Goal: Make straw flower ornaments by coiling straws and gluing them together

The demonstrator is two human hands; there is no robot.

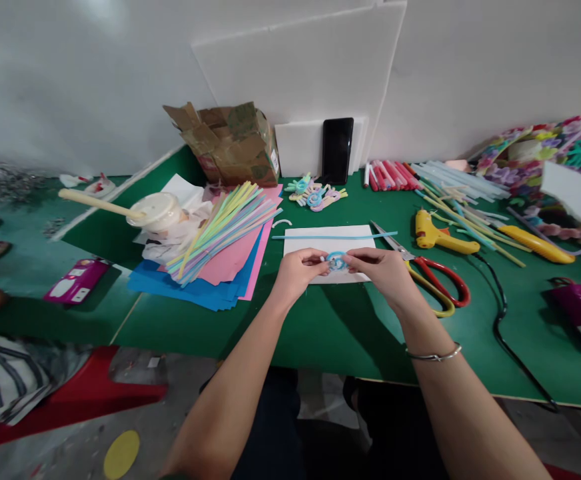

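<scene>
Between my fingertips is a small light blue and white pipe-cleaner coil (338,261), its finer shape too small to make out. My left hand (300,268) pinches its left side, and my right hand (381,265) pinches the right side. Both hands are over a white sheet of paper (295,244) on the green table (250,343). A straight blue pipe cleaner (328,237) lies across the sheet just beyond my fingers. Scissors with red and yellow handles (443,280) rest to the right of my right hand, partly hidden by that forearm.
Left are pipe cleaners (225,233) on coloured sheets, a lidded tub (155,212) and a cardboard box (235,150). Finished twisted pieces (315,193) lie before a phone (337,150). Right are a yellow glue gun (443,235), its black cord and a yellow cutter (538,245). Another person sits far left.
</scene>
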